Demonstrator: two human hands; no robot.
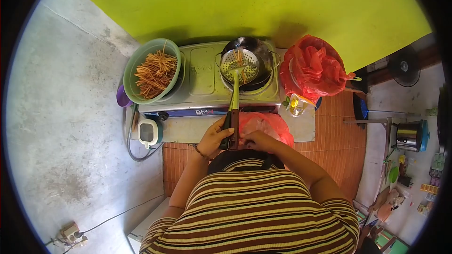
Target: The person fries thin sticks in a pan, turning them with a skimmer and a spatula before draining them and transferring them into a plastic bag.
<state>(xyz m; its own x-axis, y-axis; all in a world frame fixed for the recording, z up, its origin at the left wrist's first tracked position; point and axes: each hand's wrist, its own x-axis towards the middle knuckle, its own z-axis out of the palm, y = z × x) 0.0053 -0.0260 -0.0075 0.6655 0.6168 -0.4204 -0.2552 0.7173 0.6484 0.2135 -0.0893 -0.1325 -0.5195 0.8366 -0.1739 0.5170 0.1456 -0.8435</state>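
My left hand (pixel 215 136) is wrapped round the dark handles of a green-necked utensil (pixel 235 96) and a skimmer. The perforated skimmer (pixel 228 59) rests over a dark wok (pixel 254 47) on the right burner, with a few brown sticks (pixel 239 59) in its bowl. My right hand (pixel 256 140) is closed near the lower end of the handles, beside a red plastic bag (pixel 268 124); what its fingers hold, if anything, is hidden.
On the stove (pixel 200 73), at the left, a green basin (pixel 130 73) holds many brown sticks. A red bag (pixel 315 66) lines a container at the right, near a clear packet (pixel 297 105). A white-lidded container (pixel 148 132) stands front left.
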